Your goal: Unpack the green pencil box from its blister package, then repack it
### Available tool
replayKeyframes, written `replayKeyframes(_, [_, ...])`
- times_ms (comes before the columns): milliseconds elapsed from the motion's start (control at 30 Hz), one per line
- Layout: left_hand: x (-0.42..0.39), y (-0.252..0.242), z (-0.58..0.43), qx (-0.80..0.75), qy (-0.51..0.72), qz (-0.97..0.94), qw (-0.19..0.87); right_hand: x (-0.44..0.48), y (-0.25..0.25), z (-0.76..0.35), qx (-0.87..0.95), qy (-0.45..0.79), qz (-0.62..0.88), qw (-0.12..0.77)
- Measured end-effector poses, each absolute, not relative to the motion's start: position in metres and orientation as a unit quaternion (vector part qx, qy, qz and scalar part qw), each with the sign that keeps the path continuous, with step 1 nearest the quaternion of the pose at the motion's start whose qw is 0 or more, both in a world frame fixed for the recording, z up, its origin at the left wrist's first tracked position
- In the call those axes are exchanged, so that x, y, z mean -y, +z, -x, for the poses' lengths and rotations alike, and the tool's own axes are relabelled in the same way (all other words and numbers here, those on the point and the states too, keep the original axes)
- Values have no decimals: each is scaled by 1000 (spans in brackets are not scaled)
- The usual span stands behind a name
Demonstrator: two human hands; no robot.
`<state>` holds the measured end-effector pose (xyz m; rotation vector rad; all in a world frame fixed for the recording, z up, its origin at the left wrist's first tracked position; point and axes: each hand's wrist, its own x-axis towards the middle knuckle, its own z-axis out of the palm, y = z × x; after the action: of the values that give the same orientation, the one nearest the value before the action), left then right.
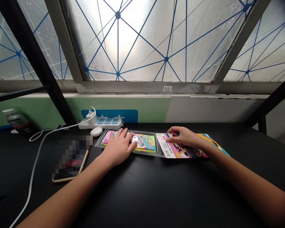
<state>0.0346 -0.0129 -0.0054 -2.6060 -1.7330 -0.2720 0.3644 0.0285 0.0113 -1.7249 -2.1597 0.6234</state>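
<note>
My left hand point(120, 146) lies over a colourful pencil box point(146, 143) in a clear plastic tray point(159, 151), its fingers spread and pressed on the box. Part of the box is hidden under that hand. To the right, a bright printed card point(178, 151) marked "PENCIL BOX" with a barcode meets the tray's right end. My right hand point(184, 136) is closed on the card near its upper edge, thumb on the printed face and fingers bent at the far edge. The fingertips behind the edge are hard to see.
A phone point(72, 163) with a pale case edge lies by my left forearm. Behind it are a small white rounded case point(96, 131) and a white power strip point(109, 121) with a plug. A white cable point(35, 164) crosses the left side of the black table point(156, 196). A bottle point(17, 120) stands back left.
</note>
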Motion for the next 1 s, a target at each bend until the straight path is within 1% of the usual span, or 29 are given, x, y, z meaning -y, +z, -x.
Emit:
replayKeyframes(400, [25,-9,-46,561,-93,822,-4,-13,12,-337,741,188,620,174])
replayKeyframes(533, [36,-5,-55,536,-121,833,-59,-8,9,-325,745,198,614,169])
replayKeyframes(667, [50,2,-64,477,-219,832,-180,-6,10,-321,754,202,604,162])
replayKeyframes(800, [52,11,-63,436,-375,764,-293,-7,15,-327,761,208,600,132])
replayKeyframes(900, [39,17,-52,431,-485,696,-308,-8,19,-334,763,215,601,105])
replayKeyframes(1000, [22,17,-40,471,-529,649,-279,-9,22,-337,767,210,599,95])
